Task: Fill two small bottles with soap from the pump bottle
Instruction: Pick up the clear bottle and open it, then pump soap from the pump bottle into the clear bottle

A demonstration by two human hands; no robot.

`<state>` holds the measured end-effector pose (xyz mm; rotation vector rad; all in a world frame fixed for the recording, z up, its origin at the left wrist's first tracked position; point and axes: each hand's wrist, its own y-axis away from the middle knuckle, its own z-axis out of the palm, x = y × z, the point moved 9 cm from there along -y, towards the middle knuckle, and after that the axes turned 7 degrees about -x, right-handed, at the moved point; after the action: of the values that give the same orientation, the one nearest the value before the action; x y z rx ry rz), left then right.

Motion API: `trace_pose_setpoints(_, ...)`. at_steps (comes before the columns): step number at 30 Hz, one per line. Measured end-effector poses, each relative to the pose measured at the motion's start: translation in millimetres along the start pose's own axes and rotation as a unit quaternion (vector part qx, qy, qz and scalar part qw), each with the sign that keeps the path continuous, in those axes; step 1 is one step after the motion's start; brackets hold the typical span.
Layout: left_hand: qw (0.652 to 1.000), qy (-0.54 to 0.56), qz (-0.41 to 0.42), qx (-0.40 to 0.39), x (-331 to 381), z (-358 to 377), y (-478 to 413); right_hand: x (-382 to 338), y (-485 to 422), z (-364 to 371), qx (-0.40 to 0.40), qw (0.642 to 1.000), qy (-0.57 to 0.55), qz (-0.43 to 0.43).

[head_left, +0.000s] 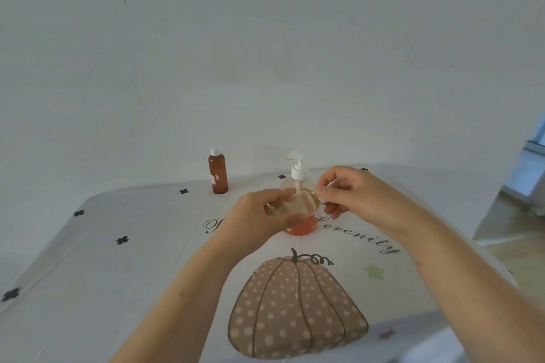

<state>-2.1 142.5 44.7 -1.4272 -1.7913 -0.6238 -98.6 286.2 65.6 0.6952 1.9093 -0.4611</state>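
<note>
Left hand (pixel 259 212) grips the tilted small clear plastic bottle (pixel 295 205), right hand (pixel 351 194) pinches its cap (pixel 322 201); a slipped twist could topple the clear orange-soap pump bottle (pixel 300 175) just behind.

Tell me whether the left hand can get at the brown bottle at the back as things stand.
Likely not yet: the left hand grips the small clear bottle, whose cap the right hand pinches. The path itself looks free; the brown bottle stands alone, left of the pump bottle.
</note>
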Motion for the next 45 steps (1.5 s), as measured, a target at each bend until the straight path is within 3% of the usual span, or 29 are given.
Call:
trace_pose_setpoints(6, 0.999, 0.034, -0.027, -0.003, -15.8, 1.7, -2.0, 19.1, -0.8, -22.0, 0.078, 0.997, 0.000, 0.005)
trace_pose_setpoints(8, 0.999, 0.043, -0.032, 0.006, -19.3, -0.3, -1.9, 35.6, -5.8, -33.2, 0.122, 0.985, 0.113, 0.037)
trace_pose_setpoints(11, 0.997, 0.073, -0.035, 0.016, -22.0, -2.3, -1.0, 70.2, -11.7, -38.3, 0.122, 0.943, 0.287, 0.114)
trace_pose_setpoints(15, 0.995, 0.088, -0.035, 0.035, -26.0, -7.5, -1.1, 106.4, -10.5, -34.8, 0.094, 0.919, 0.353, 0.150)
trace_pose_setpoints(23, 0.990, 0.105, -0.045, 0.082, -35.9, -20.6, -1.4, 97.9, -11.9, -31.2, 0.085, 0.913, 0.366, 0.158)
trace_pose_setpoints(29, 0.982, 0.134, -0.051, 0.121, -36.0, -30.1, -0.9, 7.2, -21.8, -33.7, 0.193, 0.954, 0.228, 0.001)
trace_pose_setpoints(37, 0.978, 0.112, -0.055, 0.165, -31.7, -42.5, -6.8, -43.4, -48.2, -9.9, 0.124, 0.966, 0.219, -0.052)
trace_pose_setpoints(45, 0.980, 0.083, -0.045, 0.177, -21.5, -45.0, -14.6, -42.7, -54.6, -11.9, 0.138, 0.964, 0.220, -0.052)
